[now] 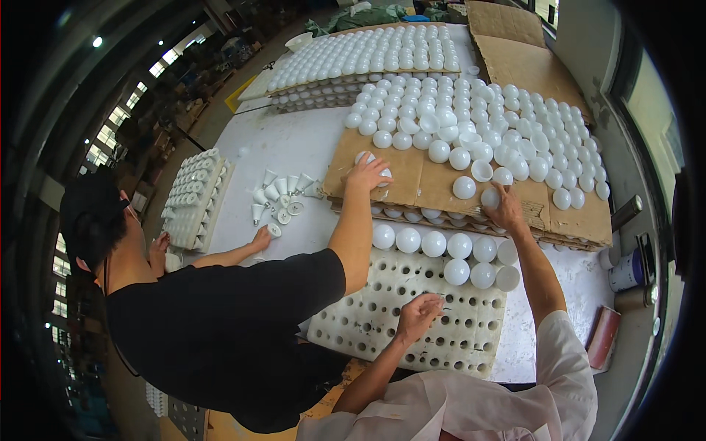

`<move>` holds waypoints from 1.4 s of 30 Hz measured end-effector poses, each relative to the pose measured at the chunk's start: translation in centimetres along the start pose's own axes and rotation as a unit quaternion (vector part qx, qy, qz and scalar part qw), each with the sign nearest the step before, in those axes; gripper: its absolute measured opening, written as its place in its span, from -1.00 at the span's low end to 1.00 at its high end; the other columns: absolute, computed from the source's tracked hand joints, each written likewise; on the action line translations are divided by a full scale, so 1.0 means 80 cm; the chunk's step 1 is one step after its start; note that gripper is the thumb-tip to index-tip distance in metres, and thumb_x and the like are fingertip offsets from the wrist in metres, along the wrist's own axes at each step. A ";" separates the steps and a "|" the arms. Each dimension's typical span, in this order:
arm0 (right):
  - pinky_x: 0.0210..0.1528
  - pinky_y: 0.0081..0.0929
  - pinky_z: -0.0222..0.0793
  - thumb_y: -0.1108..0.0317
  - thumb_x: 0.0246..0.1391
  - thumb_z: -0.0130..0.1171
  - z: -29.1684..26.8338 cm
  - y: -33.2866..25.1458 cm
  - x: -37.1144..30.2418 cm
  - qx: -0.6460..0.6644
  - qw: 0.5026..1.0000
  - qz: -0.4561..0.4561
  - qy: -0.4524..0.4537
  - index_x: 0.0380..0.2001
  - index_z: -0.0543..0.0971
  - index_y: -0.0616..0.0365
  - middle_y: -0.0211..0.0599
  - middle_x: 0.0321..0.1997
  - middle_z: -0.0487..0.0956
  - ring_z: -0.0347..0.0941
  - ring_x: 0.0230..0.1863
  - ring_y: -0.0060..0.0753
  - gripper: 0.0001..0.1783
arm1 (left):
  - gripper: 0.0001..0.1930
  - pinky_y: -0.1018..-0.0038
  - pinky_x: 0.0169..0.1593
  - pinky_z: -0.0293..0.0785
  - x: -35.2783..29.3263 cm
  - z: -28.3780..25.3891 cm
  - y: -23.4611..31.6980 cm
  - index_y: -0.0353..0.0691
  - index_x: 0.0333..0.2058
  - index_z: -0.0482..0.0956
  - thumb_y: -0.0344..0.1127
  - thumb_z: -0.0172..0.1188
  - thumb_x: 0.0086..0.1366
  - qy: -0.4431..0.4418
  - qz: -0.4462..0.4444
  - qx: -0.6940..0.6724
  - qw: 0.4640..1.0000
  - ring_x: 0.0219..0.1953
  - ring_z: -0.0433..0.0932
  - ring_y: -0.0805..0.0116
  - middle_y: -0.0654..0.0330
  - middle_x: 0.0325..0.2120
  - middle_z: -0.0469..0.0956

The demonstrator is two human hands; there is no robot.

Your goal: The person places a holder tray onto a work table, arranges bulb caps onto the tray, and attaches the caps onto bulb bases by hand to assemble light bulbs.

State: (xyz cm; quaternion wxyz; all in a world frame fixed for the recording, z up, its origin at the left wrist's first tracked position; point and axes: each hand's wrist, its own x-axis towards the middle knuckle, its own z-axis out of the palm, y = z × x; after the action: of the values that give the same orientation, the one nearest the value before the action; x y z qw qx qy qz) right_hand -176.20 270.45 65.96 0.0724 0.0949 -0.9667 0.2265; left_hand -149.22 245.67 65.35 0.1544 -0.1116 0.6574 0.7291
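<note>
My right hand (506,211) reaches to the near edge of a cardboard sheet (434,176), its fingers closed on a white dome-shaped bulb cover (490,198). Another bulb cover (502,176) touches its fingertips. My left hand (420,317) hovers above a white foam tray (382,309) full of round holes, fingers curled together with nothing visible in them. Along the tray's far right part stand several bulb covers (457,272) in rows. A co-worker's hand (368,173) grasps bulb covers at the left of the cardboard.
Many bulb covers (412,92) crowd the cardboard, with another stacked batch (368,51) behind. Bulb bases (279,191) lie loose at the left, near another hand (259,239) and a foam rack (193,202). The co-worker in black (220,331) sits close at my left. A red box (604,338) stands at right.
</note>
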 end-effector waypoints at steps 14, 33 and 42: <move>0.17 -0.13 0.21 0.27 -0.30 0.40 0.024 0.020 -0.001 0.088 0.993 -0.050 0.058 0.07 0.37 0.08 -0.02 0.08 0.31 0.23 0.13 0.07 -0.24 | -0.68 0.50 0.02 0.41 0.153 0.003 0.227 -0.43 -0.01 0.38 -0.49 0.08 0.26 0.148 0.361 -0.002 0.921 -0.01 0.52 0.32 -0.03 -0.05 0.52; 0.21 -0.28 0.17 0.01 -0.15 0.33 0.006 0.038 0.009 0.257 0.962 0.072 -0.056 0.19 0.31 0.14 -0.14 0.16 0.36 0.28 0.16 -0.21 -0.15 | -0.32 0.21 0.23 0.24 0.379 -0.525 0.070 -0.31 0.13 0.24 -0.68 0.12 -0.06 0.270 0.032 0.598 0.754 0.22 0.22 -0.11 -0.23 0.18 0.20; 0.17 -0.34 0.20 -0.01 -0.12 0.31 0.011 0.029 0.010 0.247 0.964 0.095 -0.027 0.17 0.31 0.16 -0.18 0.07 0.42 0.31 0.08 -0.30 -0.18 | -0.53 0.11 -0.01 0.42 0.413 -0.534 0.058 -0.21 -0.11 0.27 -0.61 0.19 -0.02 0.230 -0.018 0.621 0.749 -0.06 0.48 -0.13 -0.04 -0.20 0.52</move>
State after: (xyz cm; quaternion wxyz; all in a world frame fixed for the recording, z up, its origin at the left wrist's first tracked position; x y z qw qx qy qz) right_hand -177.54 271.95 64.33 -0.0011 0.0232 -0.8869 0.4614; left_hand -183.28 205.40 52.85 0.0470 -0.1674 0.9787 0.1092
